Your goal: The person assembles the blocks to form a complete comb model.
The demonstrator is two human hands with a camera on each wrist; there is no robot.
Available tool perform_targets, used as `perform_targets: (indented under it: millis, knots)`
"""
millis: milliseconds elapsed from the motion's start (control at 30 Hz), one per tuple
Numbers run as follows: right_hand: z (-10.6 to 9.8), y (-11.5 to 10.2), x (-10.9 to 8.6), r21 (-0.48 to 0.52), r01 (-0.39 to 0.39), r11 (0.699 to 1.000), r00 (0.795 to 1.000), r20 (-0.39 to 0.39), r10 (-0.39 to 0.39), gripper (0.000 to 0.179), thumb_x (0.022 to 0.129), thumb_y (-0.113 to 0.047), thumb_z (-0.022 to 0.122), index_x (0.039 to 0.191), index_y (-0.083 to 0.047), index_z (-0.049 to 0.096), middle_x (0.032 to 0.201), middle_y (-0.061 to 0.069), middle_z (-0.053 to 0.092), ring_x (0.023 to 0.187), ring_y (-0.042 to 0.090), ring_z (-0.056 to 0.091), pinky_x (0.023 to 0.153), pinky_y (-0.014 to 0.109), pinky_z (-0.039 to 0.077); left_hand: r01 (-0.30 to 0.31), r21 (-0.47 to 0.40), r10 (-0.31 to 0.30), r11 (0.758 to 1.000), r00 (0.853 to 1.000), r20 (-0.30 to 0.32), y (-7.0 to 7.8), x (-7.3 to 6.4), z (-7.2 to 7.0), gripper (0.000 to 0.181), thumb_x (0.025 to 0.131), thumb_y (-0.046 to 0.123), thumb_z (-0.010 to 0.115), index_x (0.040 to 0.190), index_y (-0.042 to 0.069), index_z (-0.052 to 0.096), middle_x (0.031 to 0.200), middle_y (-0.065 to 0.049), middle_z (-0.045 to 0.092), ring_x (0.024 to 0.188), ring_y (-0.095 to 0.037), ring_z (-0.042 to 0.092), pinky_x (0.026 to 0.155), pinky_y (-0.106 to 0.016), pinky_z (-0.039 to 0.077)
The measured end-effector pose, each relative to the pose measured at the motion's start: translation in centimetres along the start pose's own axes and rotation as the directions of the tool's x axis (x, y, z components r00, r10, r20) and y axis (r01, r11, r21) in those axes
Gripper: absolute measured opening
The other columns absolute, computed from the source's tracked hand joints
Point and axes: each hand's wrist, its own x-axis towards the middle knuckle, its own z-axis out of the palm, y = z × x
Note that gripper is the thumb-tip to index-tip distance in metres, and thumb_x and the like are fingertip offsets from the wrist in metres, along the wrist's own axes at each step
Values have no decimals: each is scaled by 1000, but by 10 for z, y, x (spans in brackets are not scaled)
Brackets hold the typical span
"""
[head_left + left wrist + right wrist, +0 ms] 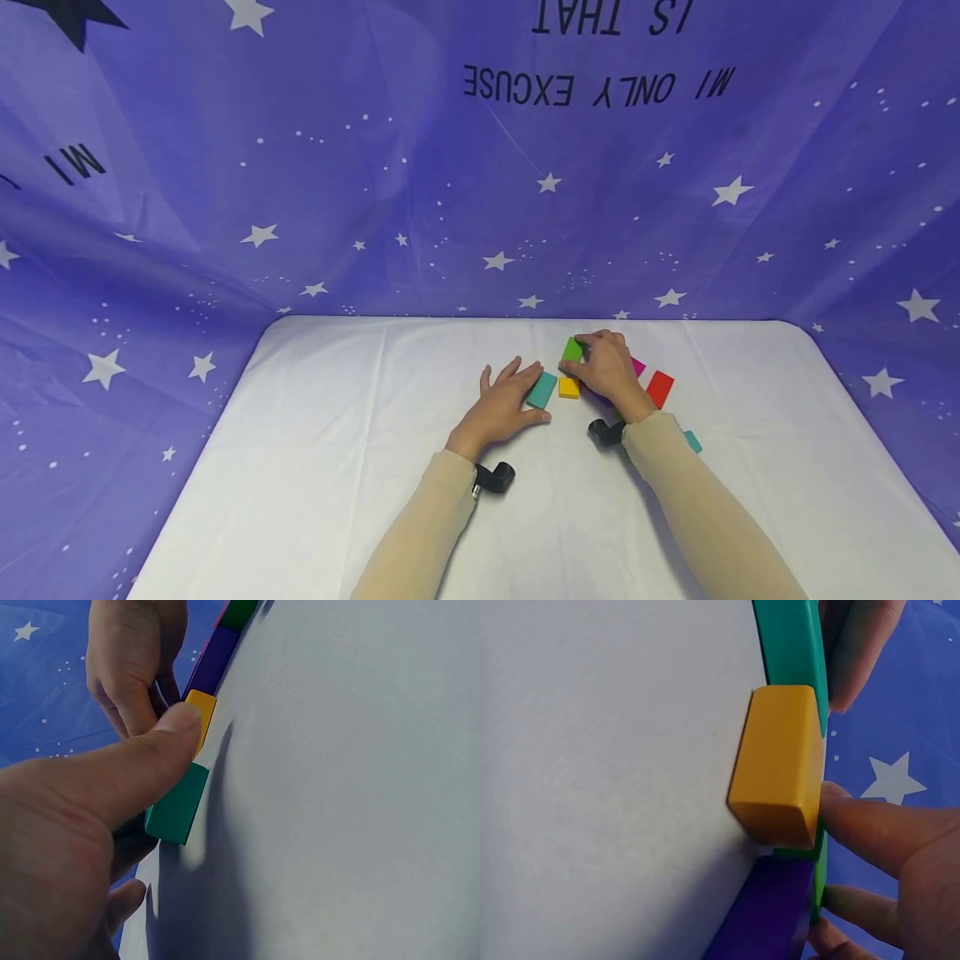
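My left hand (501, 410) lies beside a teal block (542, 390), its straight fingers along the block's left side and far end. The thumb extends near the block's front end. My right hand (611, 367) pinches a light green block (573, 350) between thumb and fingers, just behind a small yellow block (569, 387). Between the teal and green blocks sits that yellow one, seen close up in the right wrist view (776, 757). A purple block (769, 915) lies near it, mostly hidden by the right hand in the head view.
To the right of the right hand are a red block (660, 389) and a partly covered magenta block (637, 366). Another teal block (693, 442) shows beside the right sleeve. A white cloth (300, 467) covers the table, with a purple star-patterned curtain (420, 192) behind.
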Motion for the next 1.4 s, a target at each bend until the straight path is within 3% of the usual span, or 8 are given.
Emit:
perform_targets:
  millis: [400,800,1133,1400]
  knots:
    - [1,-2,1,20,-16,1000,1000,9,15,62,88,-35,75,134,4,61,133,28,57,125,45,46,109,55,37,-10,34,10,999,1000,-12,-3,6,0,72,90,39,75,152,17,46,153,4,48,150,-22,26,119,-62,11]
    - [2,-2,1,28,-12,1000,1000,2,12,61,88,-34,76,133,4,62,132,28,57,124,46,47,109,55,38,-22,7,23,1000,999,-47,-8,10,0,71,82,41,83,144,17,57,145,2,57,147,-17,33,119,-50,22]
    - [4,-1,1,24,-34,999,999,23,34,63,89,-36,74,136,3,60,134,28,55,124,45,46,109,54,38,8,-28,-10,1000,998,-69,-17,3,-7,71,82,41,83,144,15,57,147,-1,55,146,-19,36,120,-44,24]
    - [2,-3,-1,44,-59,997,998,29,58,62,89,-36,73,136,2,60,132,28,54,122,44,45,106,54,40,33,-55,-40,998,990,-134,-34,-9,-15,71,82,40,84,142,12,58,145,-3,57,145,-19,38,120,-43,24]
